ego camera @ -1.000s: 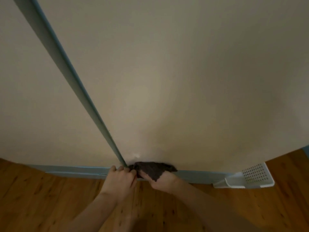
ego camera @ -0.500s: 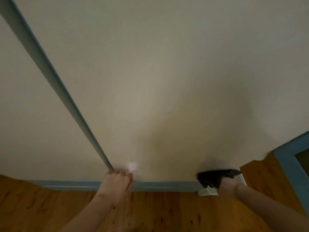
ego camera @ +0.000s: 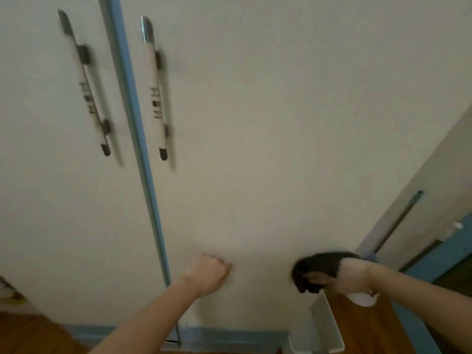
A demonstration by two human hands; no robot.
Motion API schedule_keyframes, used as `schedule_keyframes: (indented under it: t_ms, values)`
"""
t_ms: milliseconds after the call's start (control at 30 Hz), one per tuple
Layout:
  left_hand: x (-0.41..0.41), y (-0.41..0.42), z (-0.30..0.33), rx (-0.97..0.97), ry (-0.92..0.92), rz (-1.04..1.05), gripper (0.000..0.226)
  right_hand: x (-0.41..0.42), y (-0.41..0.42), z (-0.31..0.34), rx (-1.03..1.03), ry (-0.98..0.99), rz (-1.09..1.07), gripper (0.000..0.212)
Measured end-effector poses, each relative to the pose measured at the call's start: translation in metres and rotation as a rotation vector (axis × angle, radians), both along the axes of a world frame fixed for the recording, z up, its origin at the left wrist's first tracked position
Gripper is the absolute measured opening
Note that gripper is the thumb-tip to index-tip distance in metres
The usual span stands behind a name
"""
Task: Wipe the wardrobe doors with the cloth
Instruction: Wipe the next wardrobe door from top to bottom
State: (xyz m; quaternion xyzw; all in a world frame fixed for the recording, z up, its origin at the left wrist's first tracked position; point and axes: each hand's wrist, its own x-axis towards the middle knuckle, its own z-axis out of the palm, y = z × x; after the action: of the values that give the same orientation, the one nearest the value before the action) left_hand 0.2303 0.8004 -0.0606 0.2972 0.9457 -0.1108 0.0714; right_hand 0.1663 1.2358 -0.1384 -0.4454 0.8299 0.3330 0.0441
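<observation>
Two cream wardrobe doors fill the view: the left door (ego camera: 51,200) and the right door (ego camera: 268,136), split by a blue-grey strip (ego camera: 139,149). Each door carries a long bar handle, one on the left (ego camera: 85,85) and one on the right (ego camera: 155,90). My right hand (ego camera: 350,275) grips a dark cloth (ego camera: 319,267) against the right door's lower right edge. My left hand (ego camera: 208,274) is curled into a fist with its knuckles against the right door, low down, holding nothing.
A blue skirting (ego camera: 229,333) runs under the doors above a wooden floor (ego camera: 362,325). A white perforated plastic basket (ego camera: 321,325) stands at the wardrobe's lower right corner. A blue-framed opening (ego camera: 434,256) lies to the right.
The view has lifted, bringing the door handles into sight. My right hand with the cloth moved up the right edge of the door. My left hand left the bottom of the strip and rose onto the right door.
</observation>
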Motion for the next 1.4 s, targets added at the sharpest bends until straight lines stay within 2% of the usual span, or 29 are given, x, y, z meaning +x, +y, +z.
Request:
schedule_keyframes:
  t_ms: [33, 100, 167, 267, 367, 467, 600, 767, 900, 1100, 1300, 1400]
  values:
    - [0.004, 0.002, 0.018, 0.017, 0.037, -0.037, 0.034, 0.018, -0.032, 0.068, 0.147, -0.023, 0.141, 0.050]
    - [0.007, 0.006, 0.056, 0.047, 0.104, -0.109, 0.034, 0.031, -0.064, 0.146, 0.155, 0.189, 0.525, 0.030]
    - [0.008, 0.006, 0.083, 0.010, 0.153, -0.142, 0.034, 0.032, -0.066, 0.203, 0.118, 0.215, 0.603, 0.031]
    - [0.009, 0.015, 0.135, -0.042, 0.255, -0.234, 0.034, 0.019, -0.056, 0.256, 0.019, 0.256, 0.620, 0.035]
    - [0.013, 0.023, 0.189, -0.025, 0.390, -0.274, 0.032, 0.015, -0.053, 0.309, 0.031, 0.332, 0.679, 0.035]
    - [0.018, 0.022, 0.241, 0.020, 0.602, -0.381, 0.022, 0.013, -0.056, 0.371, 0.059, 0.402, 0.671, 0.045]
    - [0.010, 0.017, 0.287, 0.185, 0.828, -0.414, 0.027, 0.025, -0.058, 0.448, 0.128, 0.513, 0.491, 0.063]
    - [0.008, 0.005, 0.349, 0.347, 1.082, -0.353, 0.028, 0.039, -0.075, 0.535, -0.059, 0.870, 0.428, 0.066]
    - [0.012, -0.012, 0.378, 0.429, 1.177, -0.261, 0.027, 0.034, -0.094, 0.566, -0.249, 1.074, 0.480, 0.080]
    - [0.009, -0.031, 0.395, 0.490, 1.242, -0.166, 0.030, 0.032, -0.145, 0.571, -0.397, 1.113, 0.492, 0.073]
    - [0.014, -0.035, 0.387, 0.610, 1.301, -0.066, 0.027, 0.028, -0.203, 0.517, -0.787, 1.078, 0.383, 0.067]
    - [0.012, -0.040, 0.378, 0.651, 1.292, 0.012, 0.025, 0.031, -0.239, 0.475, -0.845, 1.001, 0.400, 0.064]
